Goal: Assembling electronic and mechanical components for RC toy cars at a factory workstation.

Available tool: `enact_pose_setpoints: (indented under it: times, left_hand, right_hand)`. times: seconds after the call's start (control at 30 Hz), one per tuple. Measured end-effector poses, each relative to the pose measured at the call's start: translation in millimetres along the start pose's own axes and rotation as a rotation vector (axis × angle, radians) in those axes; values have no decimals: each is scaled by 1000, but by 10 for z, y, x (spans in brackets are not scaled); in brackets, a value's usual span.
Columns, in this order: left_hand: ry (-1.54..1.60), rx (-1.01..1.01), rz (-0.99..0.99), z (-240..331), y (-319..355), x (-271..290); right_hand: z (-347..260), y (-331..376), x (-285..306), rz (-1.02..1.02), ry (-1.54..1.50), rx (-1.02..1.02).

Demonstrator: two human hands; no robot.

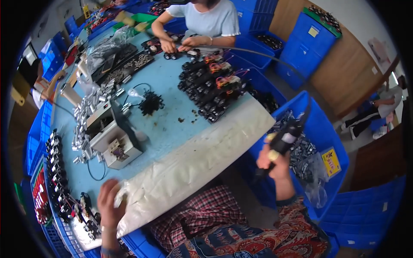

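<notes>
My right hand (275,161) is wrapped around a black electric screwdriver (287,138) with a brass-coloured collar, and a dark cable rises from its upper end. I hold it over the near edge of a blue bin (340,150) full of small metal parts, to the right of the table. At the table's near left corner is my left hand (111,201), somewhat blurred. Its fingers are loosely bent with the thumb apart, and nothing shows between them. It is beside the pale sheet (193,161) covering the table's front edge. Small black assemblies with wires (88,219) lie near its wrist.
Rows of black assemblies (206,88) stand toward the table's right side. A metal box-shaped device (114,139) sits at left among silver cylinders (81,116), with black small parts (150,102) beyond it. Across the table, a person (204,21) handles similar assemblies.
</notes>
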State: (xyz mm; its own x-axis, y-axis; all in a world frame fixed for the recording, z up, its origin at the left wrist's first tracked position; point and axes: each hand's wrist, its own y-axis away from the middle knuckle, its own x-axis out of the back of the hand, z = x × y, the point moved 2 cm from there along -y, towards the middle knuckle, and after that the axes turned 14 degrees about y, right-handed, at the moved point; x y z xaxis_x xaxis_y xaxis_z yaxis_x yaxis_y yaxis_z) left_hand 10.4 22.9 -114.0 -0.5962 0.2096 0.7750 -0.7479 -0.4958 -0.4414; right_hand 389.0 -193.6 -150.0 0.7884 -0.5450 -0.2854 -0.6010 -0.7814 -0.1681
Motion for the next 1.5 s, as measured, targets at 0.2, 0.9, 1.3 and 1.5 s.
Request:
enact_pose_setpoints:
  times: [0.2,0.9,1.3,1.5]
  left_hand:
    - [-50,-647,-48,269,-2148,-1543]
    - [434,-828,-7,647,-2075,-826]
    - [579,517,653,994,488,336]
    - [1068,984,639,190,1165,-853]
  right_hand:
    - [163,-89,-312,-21,243,-158]
    - [-229,-307,48,-34,0,153]
    - [28,-1227,-2800,-558,-444,227]
    - [727,-1158,-3797,-554,-111,341]
